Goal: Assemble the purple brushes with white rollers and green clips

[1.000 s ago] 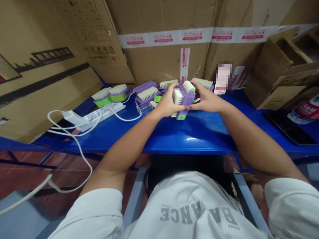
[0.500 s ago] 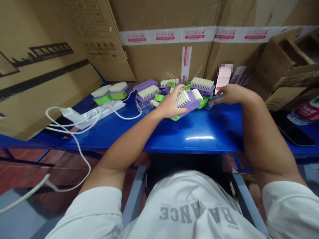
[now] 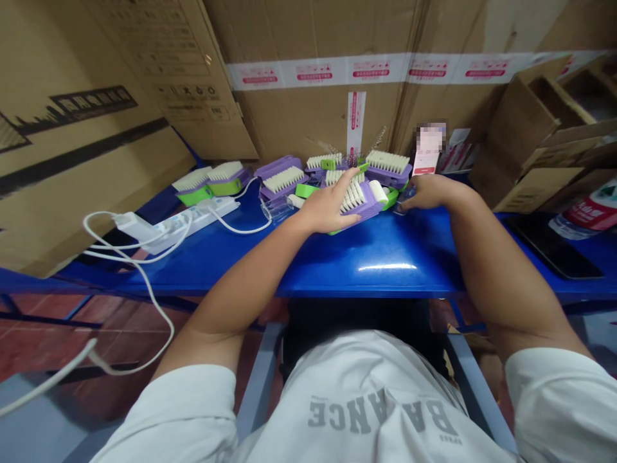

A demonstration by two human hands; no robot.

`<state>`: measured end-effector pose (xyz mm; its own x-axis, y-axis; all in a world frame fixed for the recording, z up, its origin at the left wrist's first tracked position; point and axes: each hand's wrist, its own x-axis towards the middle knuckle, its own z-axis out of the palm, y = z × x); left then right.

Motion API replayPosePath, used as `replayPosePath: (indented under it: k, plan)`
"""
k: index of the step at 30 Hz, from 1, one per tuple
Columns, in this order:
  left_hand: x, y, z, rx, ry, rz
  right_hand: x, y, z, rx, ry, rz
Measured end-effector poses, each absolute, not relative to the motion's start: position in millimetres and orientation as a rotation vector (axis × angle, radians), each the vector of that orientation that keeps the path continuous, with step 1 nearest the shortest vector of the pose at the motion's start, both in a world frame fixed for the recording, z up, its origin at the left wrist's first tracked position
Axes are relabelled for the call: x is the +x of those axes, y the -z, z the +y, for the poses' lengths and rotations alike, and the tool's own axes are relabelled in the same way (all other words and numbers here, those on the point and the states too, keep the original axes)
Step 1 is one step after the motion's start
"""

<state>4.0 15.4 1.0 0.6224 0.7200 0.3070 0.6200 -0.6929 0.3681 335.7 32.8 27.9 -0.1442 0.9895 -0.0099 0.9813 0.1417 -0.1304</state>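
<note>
My left hand (image 3: 328, 207) is wrapped round a purple and green scrub brush (image 3: 369, 207) with cream bristles, thumb on its near side and fingers on the far side. The brush is tilted, with a white roller-like part (image 3: 378, 191) at its right end. To the right of it, my right hand (image 3: 427, 191) has its fingers closed on a clear plastic piece (image 3: 405, 200) close to the table. More brushes lie just beyond both hands, among them one with its bristles up (image 3: 388, 162). Another purple brush (image 3: 284, 179) rests left of my left hand.
Two green-sided brushes (image 3: 193, 186) sit at the left behind a white power strip (image 3: 187, 225) with looped cables. Cardboard boxes (image 3: 308, 122) line the back of the blue table (image 3: 328, 267). A lit phone (image 3: 428, 151) leans there; a dark phone (image 3: 554, 247) and a bottle (image 3: 585, 215) are at the right.
My right hand has moved slightly left, its fingers closing in on the clear plastic piece. My left hand keeps its hold on the brush, which looks a little lower and flatter.
</note>
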Motion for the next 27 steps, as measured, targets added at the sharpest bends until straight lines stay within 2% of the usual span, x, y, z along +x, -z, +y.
replayPosePath:
  k: [4,9,12,18,27]
  plan:
    - [4.7,-2.4,14.8,2.631,-0.631,1.108,329.6,-37.8,22.8,-2.028,-0.191,-2.364]
    - [4.6,-2.9,14.5,2.633,-0.604,1.132,321.9,-44.0,8.5,-1.788,-0.572,-2.499]
    - [3.7,-1.1,15.7,2.631,-0.630,1.126,315.9,-48.0,1.5,-1.709,-0.679,-2.480]
    - [2.7,4.1,20.3,2.635,-0.665,1.102,310.1,-53.6,-2.0,-1.530,-0.622,-2.354]
    - [5.1,-3.3,12.5,2.657,-0.600,1.173,303.3,-43.7,4.7,-1.338,-0.718,-2.183]
